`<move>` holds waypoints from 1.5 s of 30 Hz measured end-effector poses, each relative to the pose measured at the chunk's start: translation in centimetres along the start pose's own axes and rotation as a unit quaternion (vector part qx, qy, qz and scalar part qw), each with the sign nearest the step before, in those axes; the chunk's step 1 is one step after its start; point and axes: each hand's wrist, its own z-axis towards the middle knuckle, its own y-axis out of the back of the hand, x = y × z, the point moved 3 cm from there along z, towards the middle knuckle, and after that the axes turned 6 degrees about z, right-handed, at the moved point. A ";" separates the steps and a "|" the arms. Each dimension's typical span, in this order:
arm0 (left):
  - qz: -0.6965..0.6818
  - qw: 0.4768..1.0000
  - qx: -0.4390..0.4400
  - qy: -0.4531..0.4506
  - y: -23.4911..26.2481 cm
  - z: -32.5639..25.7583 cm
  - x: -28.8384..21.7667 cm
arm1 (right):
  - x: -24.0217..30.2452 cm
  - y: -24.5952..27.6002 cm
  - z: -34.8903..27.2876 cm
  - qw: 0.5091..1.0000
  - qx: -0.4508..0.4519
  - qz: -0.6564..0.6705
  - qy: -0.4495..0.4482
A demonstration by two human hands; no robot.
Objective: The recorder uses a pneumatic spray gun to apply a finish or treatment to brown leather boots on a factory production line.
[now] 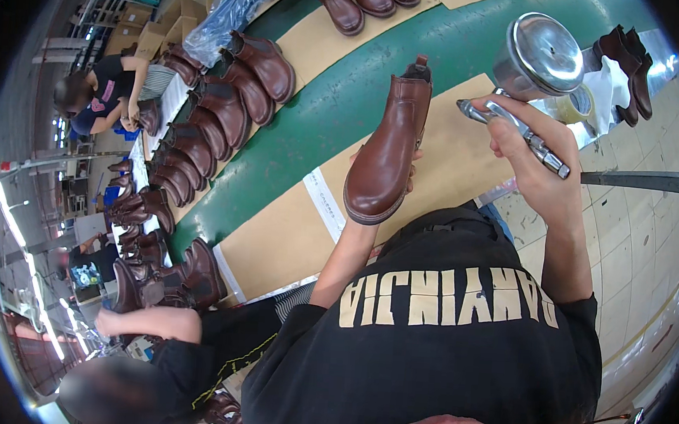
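Note:
A brown leather ankle boot (pixel 386 153) is held up in front of me over the table, its toe toward me and its pull tab pointing away. My left hand (pixel 413 172) grips it from beneath; most of the palm is hidden behind the boot, with fingertips showing at its right side. My right hand (pixel 544 151) is wrapped round a silver spray gun (pixel 532 140) with a round metal cup (pixel 543 55) on top. The gun's nozzle points left toward the boot, apart from it.
Brown cardboard (pixel 275 243) covers part of the green table (pixel 323 102). Rows of brown boots (pixel 221 108) stand along the left; more boots (pixel 340 6) stand at the far edge. A tape roll (pixel 575 106) and dark boots (pixel 628 70) are at right. Co-workers (pixel 113 93) sit at left.

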 end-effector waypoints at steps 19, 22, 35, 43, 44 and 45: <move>-0.157 0.977 0.016 0.144 -0.8 -0.4 0.3 | -0.1 0.5 -0.7 1.000 -0.008 -0.012 -0.028; -0.269 0.945 0.079 0.171 -1.6 -0.4 0.7 | -0.4 0.4 -0.7 1.000 -0.012 -0.006 -0.023; -0.303 0.932 0.099 0.174 -1.4 -0.7 0.7 | 0.3 -0.5 -1.0 1.000 0.007 -0.016 0.020; -0.310 0.926 0.141 0.162 -1.4 -0.4 0.7 | 0.6 -0.6 -2.2 0.999 0.032 -0.042 0.001; -0.310 0.926 0.141 0.163 -1.6 -0.3 0.6 | 0.6 -0.7 -2.3 0.998 0.033 -0.042 -0.021; -0.314 0.927 0.124 0.164 -1.7 -0.3 0.5 | 0.6 -0.7 -2.5 0.998 0.032 -0.042 -0.022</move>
